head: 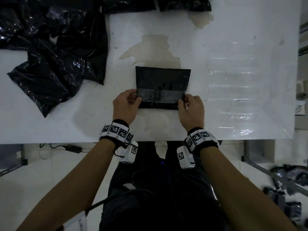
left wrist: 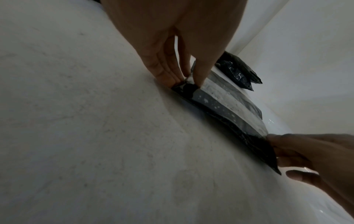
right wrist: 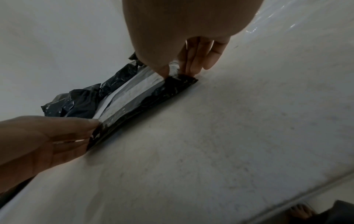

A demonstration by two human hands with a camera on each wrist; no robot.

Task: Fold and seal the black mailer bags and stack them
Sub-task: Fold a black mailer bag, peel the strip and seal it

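left hand [left wrist: 172, 37] pinching mailer bag [left wrist: 226, 109] corner, white table [left wrist: 86, 121]

I see glossy, crinkled black plastic bags [head: 55, 52] at ten o'clock; the white table [head: 233, 47] looks matt, stained, lightly scuffed.

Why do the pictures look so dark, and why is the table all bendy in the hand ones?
Head view: dim light, yet glare streaks shine on the clear plastic sheet and the crumpled black bags; the floor corner is smeared. Left wrist view: the wide lens bows the table; the left hand looks huge. Right wrist view: same bowing, with the right hand soft and blurry up close.
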